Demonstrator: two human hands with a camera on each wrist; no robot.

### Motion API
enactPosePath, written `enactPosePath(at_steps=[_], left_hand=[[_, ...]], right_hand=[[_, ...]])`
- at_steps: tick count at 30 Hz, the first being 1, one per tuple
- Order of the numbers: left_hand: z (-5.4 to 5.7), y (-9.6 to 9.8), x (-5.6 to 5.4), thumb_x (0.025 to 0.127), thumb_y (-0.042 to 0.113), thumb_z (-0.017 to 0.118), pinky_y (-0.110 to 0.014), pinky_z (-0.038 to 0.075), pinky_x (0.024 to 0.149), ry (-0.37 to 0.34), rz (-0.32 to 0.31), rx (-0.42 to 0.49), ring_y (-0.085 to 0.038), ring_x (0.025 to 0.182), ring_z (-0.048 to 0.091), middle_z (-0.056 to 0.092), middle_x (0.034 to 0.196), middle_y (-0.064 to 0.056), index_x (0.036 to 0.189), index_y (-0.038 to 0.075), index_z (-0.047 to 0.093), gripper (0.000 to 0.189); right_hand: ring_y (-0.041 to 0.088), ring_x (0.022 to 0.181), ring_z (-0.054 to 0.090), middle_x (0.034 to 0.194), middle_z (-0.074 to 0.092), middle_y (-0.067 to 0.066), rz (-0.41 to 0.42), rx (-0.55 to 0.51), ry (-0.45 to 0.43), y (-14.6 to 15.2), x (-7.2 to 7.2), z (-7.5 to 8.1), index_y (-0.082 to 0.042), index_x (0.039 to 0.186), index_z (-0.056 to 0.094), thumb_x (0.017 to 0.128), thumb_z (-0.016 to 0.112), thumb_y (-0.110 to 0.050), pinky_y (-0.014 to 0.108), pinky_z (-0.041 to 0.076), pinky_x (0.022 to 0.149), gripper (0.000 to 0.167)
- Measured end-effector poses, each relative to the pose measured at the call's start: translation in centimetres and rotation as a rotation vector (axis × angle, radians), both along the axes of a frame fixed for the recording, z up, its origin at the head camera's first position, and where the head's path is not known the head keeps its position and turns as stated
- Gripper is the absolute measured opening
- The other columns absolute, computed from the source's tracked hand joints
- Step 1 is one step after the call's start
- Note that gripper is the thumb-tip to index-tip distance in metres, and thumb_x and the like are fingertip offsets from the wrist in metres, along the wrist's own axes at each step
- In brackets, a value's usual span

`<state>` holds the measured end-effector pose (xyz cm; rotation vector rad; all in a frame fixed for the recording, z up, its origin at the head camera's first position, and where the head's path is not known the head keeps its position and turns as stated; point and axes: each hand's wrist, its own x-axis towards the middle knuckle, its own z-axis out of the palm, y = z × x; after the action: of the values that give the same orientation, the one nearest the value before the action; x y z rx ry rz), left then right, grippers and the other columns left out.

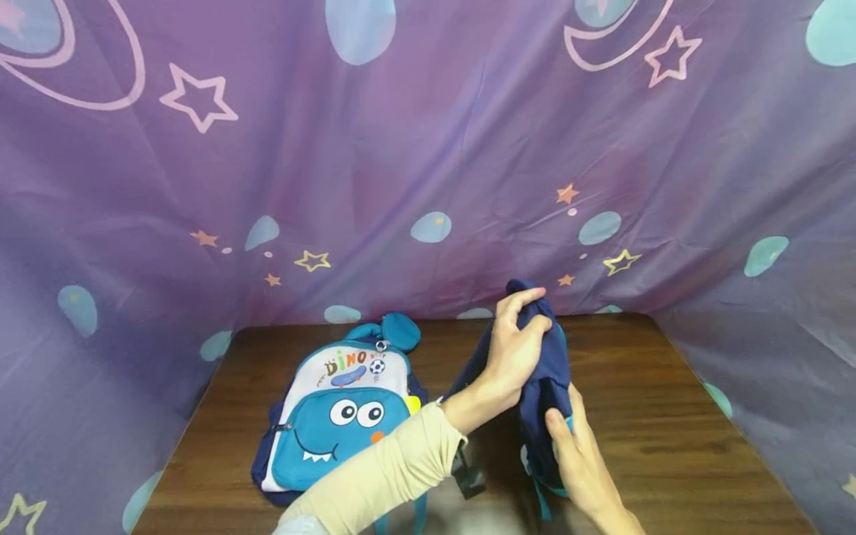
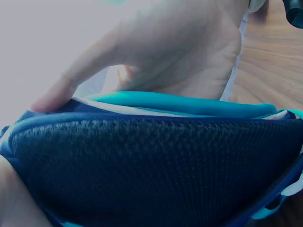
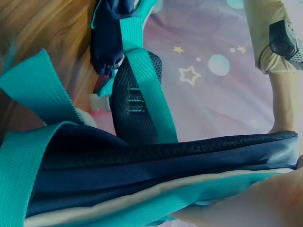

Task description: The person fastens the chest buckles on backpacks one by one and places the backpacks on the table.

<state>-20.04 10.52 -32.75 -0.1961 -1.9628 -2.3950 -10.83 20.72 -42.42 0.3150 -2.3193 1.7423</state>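
- Dino backpack (image 1: 328,442), lying face up at the left of the brown wood-grain table (image 1: 675,423); contents hidden; teal and white front with big eyes, white teeth and "DINO" lettering; a round teal piece (image 1: 401,331) at its top; the cream sleeve (image 1: 384,468) crosses before its lower right corner.
- Navy backpack (image 1: 551,364), right of the first, turned edge-on and held up over the table; its inside is not visible; dark mesh panel (image 2: 156,165), teal and cream edging, teal webbing strap (image 3: 150,90); whether its bottom touches the table I cannot tell.
- Left hand (image 1: 518,353), clamped on the navy backpack's upper part, index finger stretched along the top.
- Right hand (image 1: 583,461), clamped on its lower side; thumb on the navy fabric, fingers behind.
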Motion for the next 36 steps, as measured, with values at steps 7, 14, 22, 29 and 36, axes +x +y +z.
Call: enactPosePath(at_steps=[7, 14, 22, 29, 36], left_hand=[[-0.3, -0.8, -0.1, 0.081, -0.001, 0.062, -0.033, 0.034, 0.111, 0.028, 0.007, -0.018, -0.008, 0.121, 0.046, 0.049, 0.126, 0.014, 0.117, 0.023, 0.072, 0.045], [-0.4, -1.5, -0.7, 0.081, -0.002, 0.061, -0.033, 0.035, 0.112, 0.035, 0.025, -0.019, -0.008, 0.119, 0.046, 0.05, 0.128, 0.009, 0.116, 0.017, 0.073, 0.042], [0.1, -1.9, 1.0, 0.086, 0.001, 0.066, -0.025, 0.033, 0.109, 0.065, -0.001, -0.061, -0.002, 0.117, 0.045, 0.049, 0.122, 0.016, 0.117, 0.017, 0.073, 0.036], [1.3, -1.6, 1.0, 0.088, 0.004, 0.068, -0.021, 0.04, 0.095, 0.083, -0.039, -0.085, 0.002, 0.104, 0.044, 0.048, 0.121, 0.017, 0.12, 0.018, 0.072, 0.035], [0.6, -1.6, 0.8, 0.095, 0.017, 0.063, -0.027, 0.034, 0.099, 0.092, -0.144, -0.08, -0.003, 0.115, 0.037, 0.044, 0.131, 0.013, 0.125, 0.015, 0.068, 0.03]], right_hand=[[0.001, 0.129, 0.044, 0.153, 0.036, 0.021, 0.055, 0.117, 0.031, 0.7, 0.0, 0.5, -0.022, 0.158, 0.018, 0.107, 0.039, -0.012, 0.007, 0.035, 0.099, 0.056], [0.028, 0.131, 0.049, 0.151, 0.042, 0.015, 0.095, 0.335, 0.038, 2.4, -1.4, 1.1, -0.021, 0.157, 0.023, 0.101, 0.056, -0.016, 0.027, 0.045, 0.101, 0.065], [-0.012, 0.13, 0.035, 0.147, 0.046, 0.011, 0.122, 0.339, 0.119, 3.7, -0.2, 1.5, -0.021, 0.154, 0.03, 0.097, 0.061, -0.01, 0.004, 0.026, 0.102, 0.066], [0.021, 0.133, 0.047, 0.137, 0.053, 0.018, 0.105, 0.199, 0.805, 3.8, -2.9, 6.7, 0.014, 0.127, 0.051, 0.093, 0.068, -0.038, 0.026, 0.033, 0.114, 0.065], [0.04, 0.126, 0.052, 0.119, 0.059, 0.034, 0.224, 0.219, 1.195, 0.5, -4.9, 9.1, 0.011, 0.1, 0.066, 0.095, 0.062, -0.032, 0.046, 0.032, 0.117, 0.043]])
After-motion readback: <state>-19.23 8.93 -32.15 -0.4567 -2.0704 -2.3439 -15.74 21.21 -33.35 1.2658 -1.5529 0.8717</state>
